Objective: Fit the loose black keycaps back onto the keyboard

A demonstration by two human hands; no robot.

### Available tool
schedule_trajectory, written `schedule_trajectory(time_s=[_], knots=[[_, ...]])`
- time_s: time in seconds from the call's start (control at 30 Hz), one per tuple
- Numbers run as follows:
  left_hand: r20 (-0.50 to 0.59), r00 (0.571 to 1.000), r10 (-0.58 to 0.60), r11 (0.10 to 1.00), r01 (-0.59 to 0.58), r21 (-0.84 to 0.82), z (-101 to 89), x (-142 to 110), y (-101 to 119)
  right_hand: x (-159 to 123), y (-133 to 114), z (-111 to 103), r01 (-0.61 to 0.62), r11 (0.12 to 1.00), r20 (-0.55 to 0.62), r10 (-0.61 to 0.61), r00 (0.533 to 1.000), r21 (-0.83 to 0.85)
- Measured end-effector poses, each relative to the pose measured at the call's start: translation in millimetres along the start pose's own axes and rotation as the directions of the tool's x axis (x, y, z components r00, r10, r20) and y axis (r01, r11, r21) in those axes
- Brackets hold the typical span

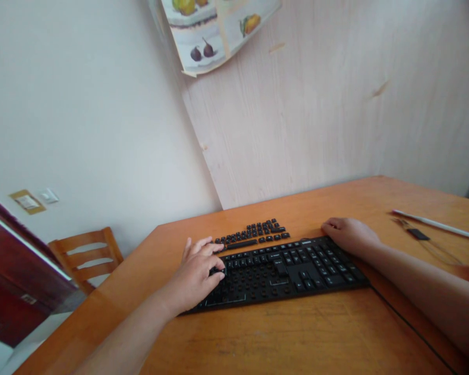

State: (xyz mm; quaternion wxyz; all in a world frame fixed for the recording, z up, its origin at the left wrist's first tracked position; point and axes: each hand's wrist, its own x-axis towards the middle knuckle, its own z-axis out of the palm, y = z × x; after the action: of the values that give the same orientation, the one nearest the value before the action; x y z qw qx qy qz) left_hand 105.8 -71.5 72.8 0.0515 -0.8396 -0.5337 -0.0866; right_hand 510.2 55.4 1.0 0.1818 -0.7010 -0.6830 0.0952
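Note:
A black keyboard [238, 291] lies slantwise on the wooden table, and much of its letter area is bare of keycaps. My left hand [197, 271] is over its left part. Thumb and index finger are pinched around what appears to be a small black keycap, while the other fingers stretch toward the loose keycaps [254, 232] laid out in rows behind the keyboard. A long spacebar [241, 244] lies among them. My right hand [349, 235] rests, loosely curled into a fist, at the keyboard's top right corner. Nothing shows in its fingers.
On the right of the table [297, 338] lie a wire tool with a black handle [419, 234] and a long pale stick [440, 224]. The keyboard cable [410, 325] runs toward the lower right. A wooden chair [88, 255] stands left; a fruit picture [219, 31] hangs on the wall.

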Motion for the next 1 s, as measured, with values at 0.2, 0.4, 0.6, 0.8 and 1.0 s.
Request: schedule_trajectory(time_s=[0.2, 0.4, 0.6, 0.8, 1.0], knots=[[-0.031, 1.000, 0.003, 1.000, -0.002, 0.020, 9.1, -1, 5, 0, 0, 1, -0.005, 1.000, -0.013, 0.005, 1.000, 0.001], [-0.048, 0.999, 0.021, 0.998, -0.018, 0.068, 8.8, 1, 8, 1, 0, 1, -0.013, 1.000, 0.002, 0.013, 1.000, -0.006], [-0.096, 0.994, 0.059, 0.993, -0.049, 0.110, 9.4, 0, 10, -1, -1, 0, -0.002, 1.000, -0.005, 0.002, 1.000, 0.004], [-0.134, 0.988, 0.079, 0.987, -0.058, 0.152, 9.4, -3, 14, 0, -1, 1, -0.001, 1.000, -0.006, 0.001, 1.000, -0.005], [-0.163, 0.983, 0.088, 0.985, -0.061, 0.163, 8.7, -3, 17, 0, -1, 1, -0.003, 1.000, -0.012, 0.003, 1.000, -0.004]])
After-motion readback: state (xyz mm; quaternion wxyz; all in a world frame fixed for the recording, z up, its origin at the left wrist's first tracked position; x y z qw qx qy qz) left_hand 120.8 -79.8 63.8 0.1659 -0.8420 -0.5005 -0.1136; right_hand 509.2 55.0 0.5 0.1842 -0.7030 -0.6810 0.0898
